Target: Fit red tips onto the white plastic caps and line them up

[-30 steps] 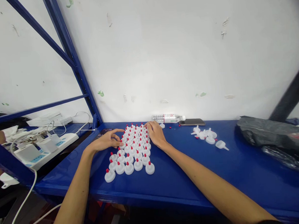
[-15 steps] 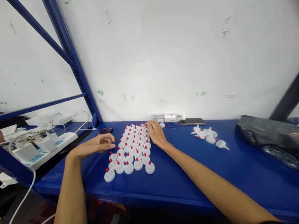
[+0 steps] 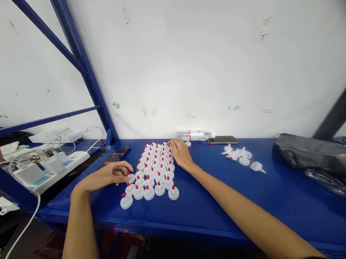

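Note:
White plastic funnels (image 3: 148, 193) stand mouth down in close rows on the blue table, with red caps on their upturned spouts. My left hand (image 3: 114, 174) is at the near left side of the rows. Its thumb and fingers are closed on a red-capped funnel (image 3: 131, 178) at the left edge. At the far right corner of the rows, my right hand (image 3: 181, 154) rests with bent fingers against the outermost funnels. What its fingertips grip is hidden behind the hand.
Loose funnels (image 3: 257, 166) lie right of centre. Small red caps (image 3: 197, 146), a plastic bottle (image 3: 194, 135) and a phone (image 3: 222, 140) lie along the wall. Another phone (image 3: 115, 155) is behind my left hand. A dark plastic bag (image 3: 306, 154) lies at right, a power strip (image 3: 62, 166) at left.
My left hand has moved down and slightly left, and its fingers have closed on a funnel at the left edge. The phone behind it now shows a lit screen. My right hand stays put.

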Available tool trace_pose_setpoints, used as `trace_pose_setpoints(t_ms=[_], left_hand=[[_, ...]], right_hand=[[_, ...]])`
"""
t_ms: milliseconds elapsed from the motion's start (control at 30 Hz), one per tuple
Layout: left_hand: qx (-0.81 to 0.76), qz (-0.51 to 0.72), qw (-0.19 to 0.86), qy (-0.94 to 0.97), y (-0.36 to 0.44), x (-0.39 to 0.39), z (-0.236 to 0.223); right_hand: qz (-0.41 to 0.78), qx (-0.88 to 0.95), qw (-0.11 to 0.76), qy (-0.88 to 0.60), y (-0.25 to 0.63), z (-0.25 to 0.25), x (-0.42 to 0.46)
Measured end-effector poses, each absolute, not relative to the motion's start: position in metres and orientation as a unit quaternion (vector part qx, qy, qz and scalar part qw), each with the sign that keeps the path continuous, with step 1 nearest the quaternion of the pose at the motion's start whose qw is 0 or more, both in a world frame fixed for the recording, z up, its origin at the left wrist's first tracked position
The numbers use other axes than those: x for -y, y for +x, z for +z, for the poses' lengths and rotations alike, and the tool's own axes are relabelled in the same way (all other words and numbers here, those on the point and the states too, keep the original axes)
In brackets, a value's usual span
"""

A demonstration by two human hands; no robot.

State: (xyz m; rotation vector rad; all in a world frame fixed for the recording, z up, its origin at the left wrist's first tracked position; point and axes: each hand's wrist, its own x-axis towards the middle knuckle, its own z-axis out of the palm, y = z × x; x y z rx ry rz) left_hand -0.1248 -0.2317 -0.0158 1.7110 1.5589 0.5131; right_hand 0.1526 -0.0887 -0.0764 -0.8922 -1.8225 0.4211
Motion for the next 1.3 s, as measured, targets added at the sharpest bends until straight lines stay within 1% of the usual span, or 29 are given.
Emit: trace_pose_setpoints(t_ms=[533,867,1067,1300], left_hand=[[-0.622,0.186,0.36,0.67,-0.117,0.227,-0.014],[-0.631,0.197,0.348,0.665,-0.111,0.229,-0.016],[-0.633,0.213,0.35,0.657,-0.109,0.227,-0.021],[-0.637,0.221,0.35,0.65,-0.106,0.222,-0.023]], right_hand=[[0.169,0.757,0.511,-0.369,0.151,-0.08,0.086],[0.139,0.752,0.504,-0.402,0.151,-0.074,0.092],[0.135,0.748,0.464,-0.456,0.155,-0.07,0.099],[0.109,0.763,0.419,-0.48,0.155,-0.069,0.103]])
